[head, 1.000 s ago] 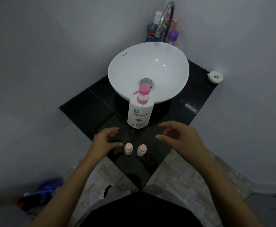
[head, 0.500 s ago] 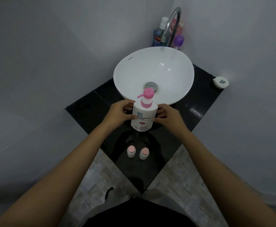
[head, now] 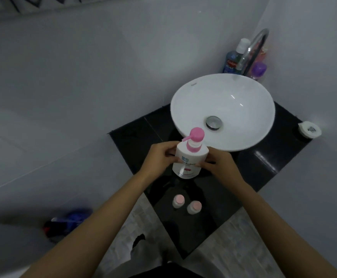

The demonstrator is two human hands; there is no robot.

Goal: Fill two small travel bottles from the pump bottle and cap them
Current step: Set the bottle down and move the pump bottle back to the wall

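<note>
Before the sink (head: 185,125), both hands clasp the pump bottle (head: 189,157).

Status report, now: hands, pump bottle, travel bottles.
Left hand and right hand grip pump bottle. Two travel bottles capped on counter. Nothing between.

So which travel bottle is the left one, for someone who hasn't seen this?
Find the white basin on the black counter. At the counter's near corner stand two pink-capped travel bottles. The left travel bottle is the one farther back, nearer the pump bottle.
</note>
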